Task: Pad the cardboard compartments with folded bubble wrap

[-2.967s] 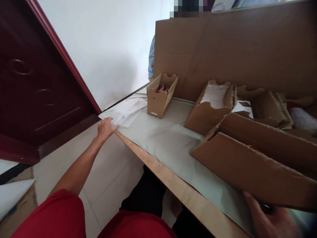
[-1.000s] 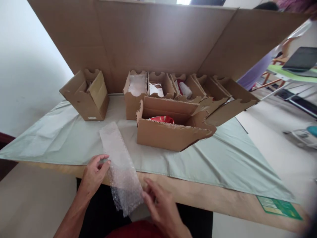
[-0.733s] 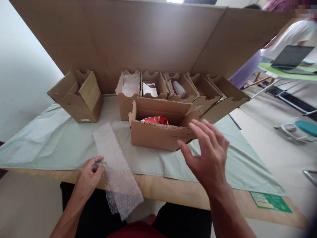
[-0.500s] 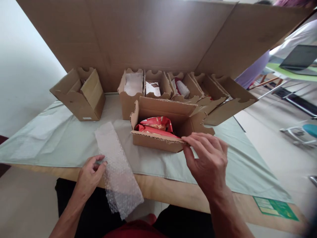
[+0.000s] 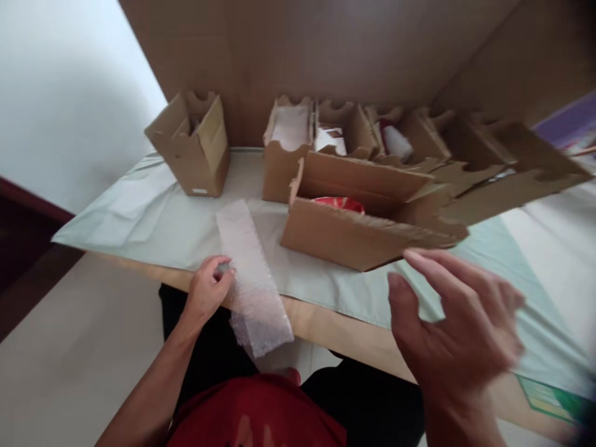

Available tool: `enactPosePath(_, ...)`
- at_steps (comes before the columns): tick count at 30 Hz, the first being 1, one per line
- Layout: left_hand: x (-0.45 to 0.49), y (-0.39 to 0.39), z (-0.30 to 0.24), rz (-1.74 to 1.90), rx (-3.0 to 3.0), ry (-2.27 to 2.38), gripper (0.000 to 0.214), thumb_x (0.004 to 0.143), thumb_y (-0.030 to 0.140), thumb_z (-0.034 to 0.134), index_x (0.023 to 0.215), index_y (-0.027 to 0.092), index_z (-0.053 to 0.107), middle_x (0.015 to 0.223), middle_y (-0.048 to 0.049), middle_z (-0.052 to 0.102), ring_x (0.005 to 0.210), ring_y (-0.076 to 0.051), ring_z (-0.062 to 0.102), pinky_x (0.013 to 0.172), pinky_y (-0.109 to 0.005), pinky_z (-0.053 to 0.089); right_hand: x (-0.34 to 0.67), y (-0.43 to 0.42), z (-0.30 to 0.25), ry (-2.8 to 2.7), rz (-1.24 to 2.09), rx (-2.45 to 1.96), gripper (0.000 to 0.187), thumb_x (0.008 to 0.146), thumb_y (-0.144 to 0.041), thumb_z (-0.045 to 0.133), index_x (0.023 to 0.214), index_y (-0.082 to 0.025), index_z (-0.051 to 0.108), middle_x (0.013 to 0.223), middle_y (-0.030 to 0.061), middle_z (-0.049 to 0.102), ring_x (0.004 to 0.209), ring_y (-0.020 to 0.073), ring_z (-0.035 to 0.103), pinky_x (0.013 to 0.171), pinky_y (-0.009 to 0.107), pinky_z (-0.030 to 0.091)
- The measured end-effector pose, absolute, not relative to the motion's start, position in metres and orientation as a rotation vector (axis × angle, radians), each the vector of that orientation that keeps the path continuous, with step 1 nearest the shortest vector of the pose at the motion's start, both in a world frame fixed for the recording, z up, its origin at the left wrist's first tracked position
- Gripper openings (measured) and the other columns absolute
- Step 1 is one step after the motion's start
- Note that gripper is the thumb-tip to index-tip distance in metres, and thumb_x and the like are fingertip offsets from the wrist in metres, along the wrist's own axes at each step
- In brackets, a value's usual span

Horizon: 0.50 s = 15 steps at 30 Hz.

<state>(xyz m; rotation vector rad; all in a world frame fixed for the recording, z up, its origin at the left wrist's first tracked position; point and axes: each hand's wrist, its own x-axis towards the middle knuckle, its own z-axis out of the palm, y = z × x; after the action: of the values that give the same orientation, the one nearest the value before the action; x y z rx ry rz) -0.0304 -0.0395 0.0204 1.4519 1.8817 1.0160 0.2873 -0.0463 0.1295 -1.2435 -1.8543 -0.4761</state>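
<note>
A long strip of bubble wrap (image 5: 254, 267) lies on the cloth and hangs over the table's front edge. My left hand (image 5: 209, 288) has its thumb and curled fingers at the strip's left edge, pinching it. To the right, my right hand (image 5: 459, 316) is in the air with thumb and fingers apart, holding nothing. Just beyond those fingertips stands an open cardboard box (image 5: 344, 239), its long side facing me. Inside it a red printed packet (image 5: 342, 203) shows only its top; the box wall hides the rest.
Behind stand several open cardboard bins in a row, one with a white wrapped item (image 5: 291, 127), another with a bubble-wrapped piece (image 5: 397, 143). A separate cardboard bin (image 5: 198, 161) is at the left. A tall cardboard panel (image 5: 326, 49) closes the back. A green sheet (image 5: 549, 397) lies front right.
My right hand has let go of the box's front edge and moved right, toward me. The box's front wall now stands higher over the red packet. The view has shifted left.
</note>
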Motion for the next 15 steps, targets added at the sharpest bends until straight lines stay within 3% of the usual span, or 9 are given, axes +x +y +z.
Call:
enactPosePath(5,-0.031,-0.038,0.027,0.958,1.403,1.861,0.038,0.086,0.033,0.058,0.118,0.016,0.068,0.107,-0.0083,0.073,0.07,-0.015,0.061,0.075,-0.031,0.051,0.214,-0.057,0.084,-2.242,0.049,-1.085,0.024,0.099,-0.03,0.061,0.121,-0.024,0.065,0.118,0.0107,0.071,0.098,0.0251,0.067,0.084,0.041,0.05)
enactPosePath(9,-0.038,-0.038,0.019,1.038,1.364,1.78,0.049,0.088,0.03,0.058,0.135,0.014,0.057,0.126,-0.0127,0.069,0.071,-0.013,0.059,0.073,-0.03,0.05,0.157,-0.038,0.034,-2.465,0.122,-1.296,0.047,0.094,-0.047,0.065,0.129,-0.015,0.064,0.139,0.0216,0.061,0.107,0.0339,0.063,0.087,0.047,0.049)
enactPosePath(12,-0.043,-0.036,0.012,1.082,1.298,1.699,0.055,0.089,0.031,0.057,0.142,0.015,0.049,0.132,-0.0143,0.065,0.071,-0.012,0.059,0.069,-0.028,0.05,0.141,-0.024,0.015,-2.453,0.133,-1.368,0.032,0.094,-0.037,0.066,0.119,-0.016,0.07,0.135,0.0179,0.065,0.106,0.034,0.062,0.086,0.047,0.049)
enactPosePath(15,-0.047,-0.032,0.009,1.053,1.273,1.686,0.056,0.089,0.032,0.057,0.142,0.017,0.049,0.129,-0.0128,0.065,0.069,-0.011,0.058,0.061,-0.024,0.047,0.142,-0.016,0.007,-2.339,0.227,-1.368,0.02,0.098,-0.024,0.055,0.102,-0.019,0.075,0.124,0.0121,0.072,0.102,0.0293,0.063,0.088,0.043,0.049)
